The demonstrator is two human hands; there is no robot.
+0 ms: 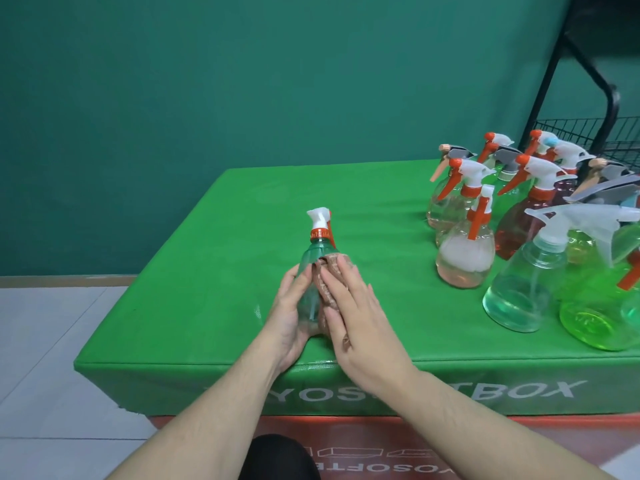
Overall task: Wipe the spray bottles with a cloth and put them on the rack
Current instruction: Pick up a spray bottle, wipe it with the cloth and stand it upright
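A clear green-tinted spray bottle point(313, 258) with a white head and orange collar stands near the front edge of the green box top point(214, 271). My left hand point(289, 313) holds the bottle's body from the left, fingers curled round it. My right hand point(349, 310) presses a brown cloth point(329, 275) flat against the bottle's right side, fingers fairly straight. Several other spray bottles point(519, 216), clear, pink, red and green, stand grouped at the right of the box.
A black metal rack point(602, 109) with a wire basket stands behind the bottle group at the far right. A green wall lies behind the box. White floor tiles show at the left. An orange box sits under the green one.
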